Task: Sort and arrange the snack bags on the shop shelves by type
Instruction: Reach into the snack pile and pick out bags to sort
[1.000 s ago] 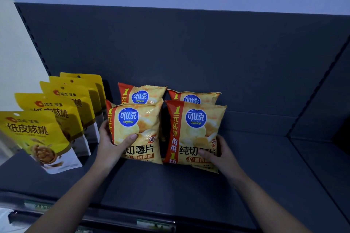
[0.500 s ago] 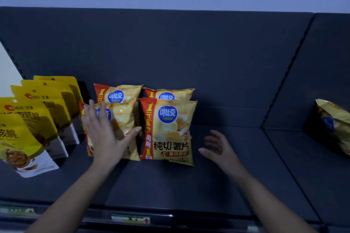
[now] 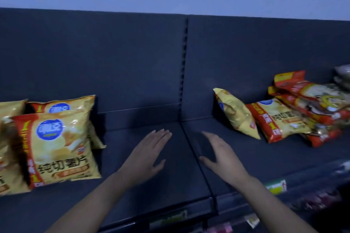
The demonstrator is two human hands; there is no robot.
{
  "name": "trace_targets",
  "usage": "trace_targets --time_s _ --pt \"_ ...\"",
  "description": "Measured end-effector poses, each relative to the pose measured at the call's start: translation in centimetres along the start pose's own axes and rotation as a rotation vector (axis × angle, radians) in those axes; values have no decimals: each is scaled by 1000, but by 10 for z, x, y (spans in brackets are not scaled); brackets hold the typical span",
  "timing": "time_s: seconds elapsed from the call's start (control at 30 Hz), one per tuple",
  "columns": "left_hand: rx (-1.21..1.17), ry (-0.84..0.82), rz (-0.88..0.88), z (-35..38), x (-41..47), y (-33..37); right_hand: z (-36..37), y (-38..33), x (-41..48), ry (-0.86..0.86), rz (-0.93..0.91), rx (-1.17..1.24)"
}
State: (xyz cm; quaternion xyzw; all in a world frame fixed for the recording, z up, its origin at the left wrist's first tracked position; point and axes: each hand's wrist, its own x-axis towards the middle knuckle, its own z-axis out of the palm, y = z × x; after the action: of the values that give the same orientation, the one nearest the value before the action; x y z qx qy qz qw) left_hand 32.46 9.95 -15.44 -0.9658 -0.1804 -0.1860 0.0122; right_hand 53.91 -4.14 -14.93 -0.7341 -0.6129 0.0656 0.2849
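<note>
Your Copico chip bags [image 3: 56, 145] stood upright at the left, where a careless forearm could have toppled them. Your left hand [image 3: 146, 154] and right hand [image 3: 220, 154] hovered over the shelf [image 3: 176, 179], fingers straight, holding nothing. At the right, the heaped chip bags [image 3: 276, 119] could have slid off if you tugged one.

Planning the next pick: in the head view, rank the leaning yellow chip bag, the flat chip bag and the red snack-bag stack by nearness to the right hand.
1. leaning yellow chip bag, just right of the right hand.
2. flat chip bag, lying right of that bag.
3. red snack-bag stack, far right of the shelf.
</note>
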Motion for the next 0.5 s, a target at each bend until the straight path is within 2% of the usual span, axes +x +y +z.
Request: trace_targets --time_s 0.23,0.5 --pt "-162 13 2 47 87 64 -57 84 -35 116 177 -154" --pt "-400 -79 -131 90 165 88 -85 143 -49 185 436 -162"
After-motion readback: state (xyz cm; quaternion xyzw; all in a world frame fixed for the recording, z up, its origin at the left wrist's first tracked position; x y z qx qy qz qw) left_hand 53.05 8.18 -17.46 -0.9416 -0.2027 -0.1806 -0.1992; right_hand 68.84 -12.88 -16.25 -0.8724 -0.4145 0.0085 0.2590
